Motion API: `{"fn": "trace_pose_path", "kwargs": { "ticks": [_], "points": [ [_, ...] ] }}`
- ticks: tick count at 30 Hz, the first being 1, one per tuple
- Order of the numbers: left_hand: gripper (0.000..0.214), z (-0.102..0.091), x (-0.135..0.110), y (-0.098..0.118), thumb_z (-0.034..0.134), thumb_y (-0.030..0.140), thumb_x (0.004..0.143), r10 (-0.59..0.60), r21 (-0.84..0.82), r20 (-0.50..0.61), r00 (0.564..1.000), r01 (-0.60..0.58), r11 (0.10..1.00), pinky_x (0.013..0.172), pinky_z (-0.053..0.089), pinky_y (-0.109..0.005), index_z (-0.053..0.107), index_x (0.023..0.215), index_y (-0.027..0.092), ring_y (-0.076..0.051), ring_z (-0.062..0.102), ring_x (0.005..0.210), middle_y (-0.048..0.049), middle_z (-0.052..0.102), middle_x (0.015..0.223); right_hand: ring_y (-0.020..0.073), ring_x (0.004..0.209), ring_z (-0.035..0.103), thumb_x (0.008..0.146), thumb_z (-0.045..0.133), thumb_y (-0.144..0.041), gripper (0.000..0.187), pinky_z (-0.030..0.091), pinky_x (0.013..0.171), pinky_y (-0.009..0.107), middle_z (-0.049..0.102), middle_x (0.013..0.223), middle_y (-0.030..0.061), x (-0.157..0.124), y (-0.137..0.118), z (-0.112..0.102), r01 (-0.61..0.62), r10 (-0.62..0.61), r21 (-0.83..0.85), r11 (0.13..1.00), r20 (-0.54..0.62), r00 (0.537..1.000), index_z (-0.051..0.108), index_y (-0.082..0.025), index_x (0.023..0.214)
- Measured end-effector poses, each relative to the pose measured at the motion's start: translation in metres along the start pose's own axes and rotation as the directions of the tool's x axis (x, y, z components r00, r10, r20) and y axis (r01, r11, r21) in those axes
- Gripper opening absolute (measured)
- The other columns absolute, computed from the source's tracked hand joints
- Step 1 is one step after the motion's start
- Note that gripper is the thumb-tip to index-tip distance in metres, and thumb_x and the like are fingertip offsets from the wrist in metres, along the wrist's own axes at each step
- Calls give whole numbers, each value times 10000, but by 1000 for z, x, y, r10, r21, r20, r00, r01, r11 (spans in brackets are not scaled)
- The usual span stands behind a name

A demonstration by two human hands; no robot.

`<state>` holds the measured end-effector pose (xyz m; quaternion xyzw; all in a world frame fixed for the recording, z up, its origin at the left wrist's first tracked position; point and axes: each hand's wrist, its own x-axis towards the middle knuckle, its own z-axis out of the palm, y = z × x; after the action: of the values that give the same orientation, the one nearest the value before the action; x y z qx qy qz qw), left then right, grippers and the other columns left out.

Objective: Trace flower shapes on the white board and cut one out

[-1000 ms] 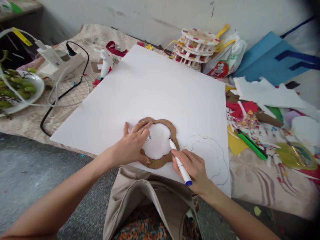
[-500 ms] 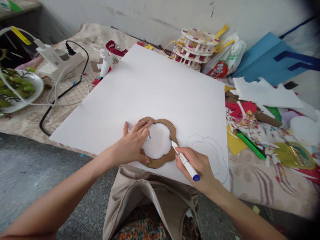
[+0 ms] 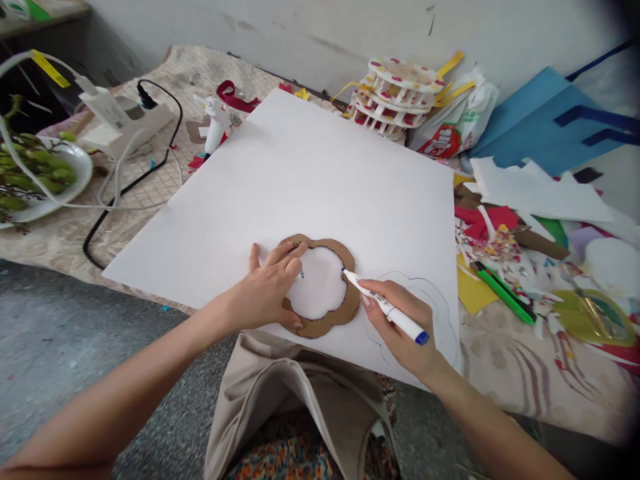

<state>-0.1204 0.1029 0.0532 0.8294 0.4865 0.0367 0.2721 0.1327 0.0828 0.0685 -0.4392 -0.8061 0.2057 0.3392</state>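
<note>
The spread left hand (image 3: 264, 288) pressed the cardboard ring (image 3: 320, 327), likely steadying it; the right hand (image 3: 413, 353) gripped a marker (image 3: 387, 308) at its inside edge.

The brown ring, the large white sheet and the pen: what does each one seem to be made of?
The brown ring: probably cardboard, matt, judging by its dull brown face and dark, uneven edges. The large white sheet: matt, lying flat without curling; perhaps thick card or foam board. The pen: likely hard plastic, as its white barrel looks straight and smooth.
</note>
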Motion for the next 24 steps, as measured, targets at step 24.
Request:
{"fn": "trace_pose_path", "kwargs": {
  "ticks": [24],
  "points": [
    [533,-2,0,1,794,443,641,-7,6,1,1000,7,1000,1044,39,-799,445,963,200,-394,95,1460,-171,178,1586,66,488,351,789,693,-314,139,286,467,249,451,620,-50,65,52,-6,-483,454,626,612,223,863,617,-206,830]
  ]
}}
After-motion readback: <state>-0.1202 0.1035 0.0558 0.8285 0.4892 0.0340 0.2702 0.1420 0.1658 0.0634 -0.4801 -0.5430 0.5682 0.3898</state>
